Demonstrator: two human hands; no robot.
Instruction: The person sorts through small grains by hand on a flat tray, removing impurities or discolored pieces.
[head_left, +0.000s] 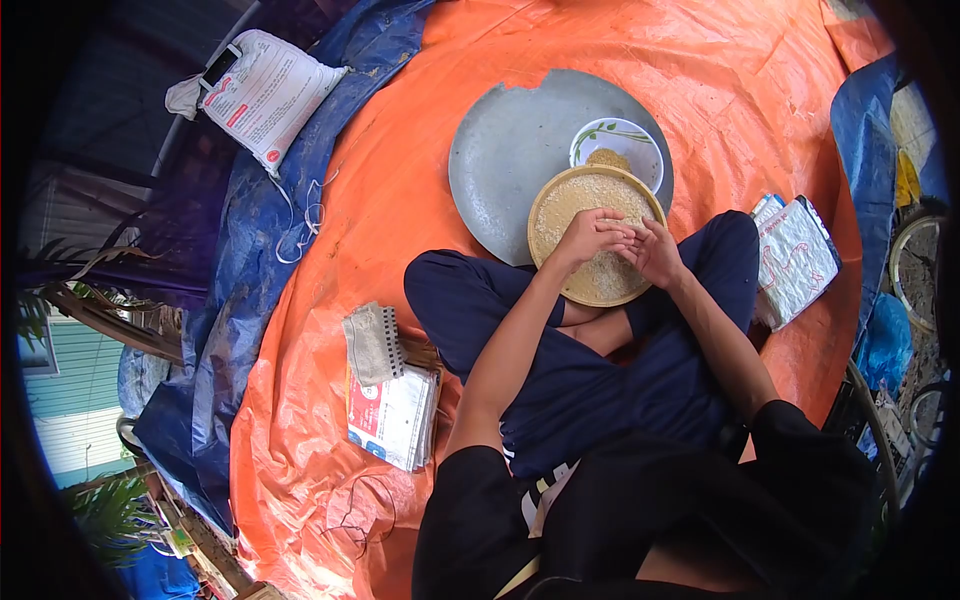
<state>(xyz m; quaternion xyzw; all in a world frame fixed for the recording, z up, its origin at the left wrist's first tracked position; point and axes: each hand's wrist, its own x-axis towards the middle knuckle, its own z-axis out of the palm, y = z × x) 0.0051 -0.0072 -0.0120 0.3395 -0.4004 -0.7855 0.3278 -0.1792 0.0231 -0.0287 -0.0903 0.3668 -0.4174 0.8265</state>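
A round yellow-rimmed sieve (pixel 548 262) rests over my crossed legs, with pale grains (pixel 600 273) spread in it. My left hand (pixel 597 236) is above the grains, its fingers pressed together and pointing toward the other hand; anything between them is too small to tell. Beside it, my right hand (pixel 655 254) has its palm turned up and its fingers slightly curved and apart. The fingertips of both hands meet or nearly meet. Beyond the sieve, a white bowl with a green leaf pattern (pixel 643 150) holds yellowish grains (pixel 607 158), partly hidden by the sieve's rim.
The bowl stands on a large grey round tray (pixel 490 165) with a broken edge, on an orange tarp (pixel 390 180). A white sack (pixel 270 95) lies at upper left. A spiral notebook (pixel 372 345) and folded packets (pixel 395 415) lie left; silvery packets (pixel 797 258) lie right.
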